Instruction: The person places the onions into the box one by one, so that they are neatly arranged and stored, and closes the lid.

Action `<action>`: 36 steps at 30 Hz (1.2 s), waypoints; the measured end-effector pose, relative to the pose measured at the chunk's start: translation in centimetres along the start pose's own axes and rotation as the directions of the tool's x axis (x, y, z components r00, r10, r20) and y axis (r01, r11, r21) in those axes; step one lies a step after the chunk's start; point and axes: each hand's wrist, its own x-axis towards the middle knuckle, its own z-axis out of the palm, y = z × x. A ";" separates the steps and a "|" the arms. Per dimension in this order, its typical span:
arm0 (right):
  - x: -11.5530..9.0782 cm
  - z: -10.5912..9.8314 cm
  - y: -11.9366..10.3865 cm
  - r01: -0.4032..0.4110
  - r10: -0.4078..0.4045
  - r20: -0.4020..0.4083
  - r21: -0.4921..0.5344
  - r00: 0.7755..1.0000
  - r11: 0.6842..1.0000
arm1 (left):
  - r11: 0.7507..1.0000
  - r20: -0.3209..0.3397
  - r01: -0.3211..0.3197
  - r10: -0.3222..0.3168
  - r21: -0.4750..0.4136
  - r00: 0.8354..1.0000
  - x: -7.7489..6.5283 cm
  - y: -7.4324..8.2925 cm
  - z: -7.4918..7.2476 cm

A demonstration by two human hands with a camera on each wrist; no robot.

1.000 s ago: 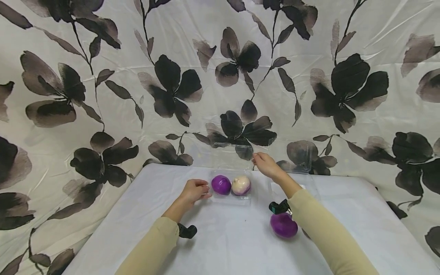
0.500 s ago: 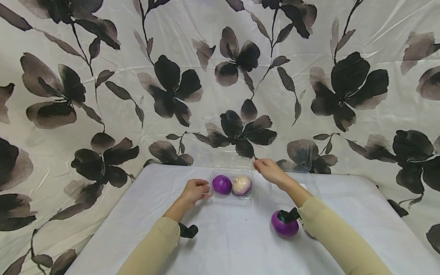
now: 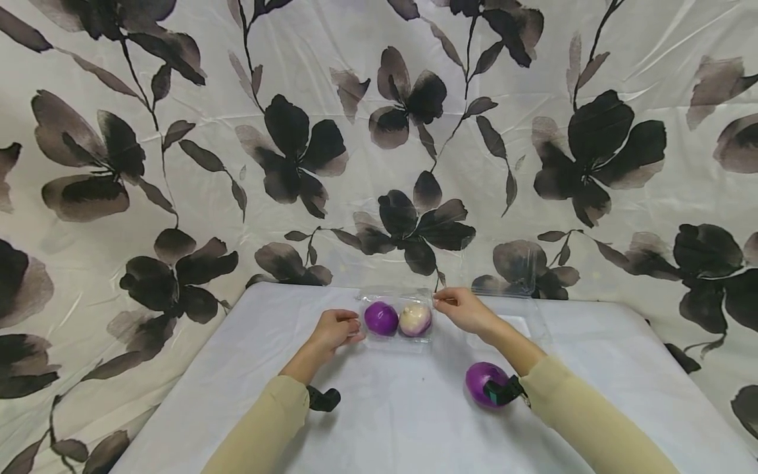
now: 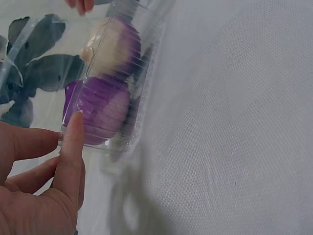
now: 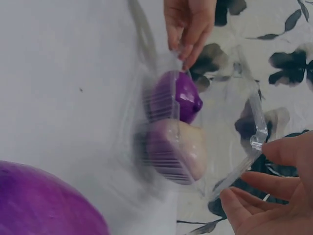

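Observation:
A clear plastic clamshell box (image 3: 395,347) lies at the back middle of the table, holding a purple onion (image 3: 381,318) and a cream-and-purple onion (image 3: 416,320) side by side. Its hinged lid (image 5: 257,115) is raised at a slant over the back. My left hand (image 3: 334,331) pinches the box's left corner between thumb and finger, as the left wrist view shows. My right hand (image 3: 468,311) holds the lid's right edge, thumb on one side and fingers on the other. Another purple onion (image 3: 484,380) sits on the table below my right forearm, partly covered by the wrist camera.
A second clear clamshell box (image 3: 503,322) stands open to the right, its lid (image 3: 503,266) upright against the floral backdrop (image 3: 296,151). My right forearm crosses in front of it. White cloth covers the table (image 3: 385,421).
My right hand has come down and brought the lid of the left box from upright to low over the onions. My left hand stays at the box's left side.

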 end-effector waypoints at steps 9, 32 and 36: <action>-0.7 1.7 1.0 -0.094 0.095 -0.010 0.076 0.995 0.993 | 0.999 -0.008 0.004 -0.004 -0.034 1.000 -0.2 0.0 0.2; -0.9 2.7 1.2 -0.142 0.142 0.005 0.028 0.990 0.990 | 0.998 0.059 0.066 -0.064 -0.025 0.996 -1.1 -0.2 -0.7; -0.9 2.6 1.2 -0.144 0.144 0.013 0.022 0.990 0.989 | 0.997 0.085 0.077 -0.077 0.006 0.993 -1.3 -0.2 -0.6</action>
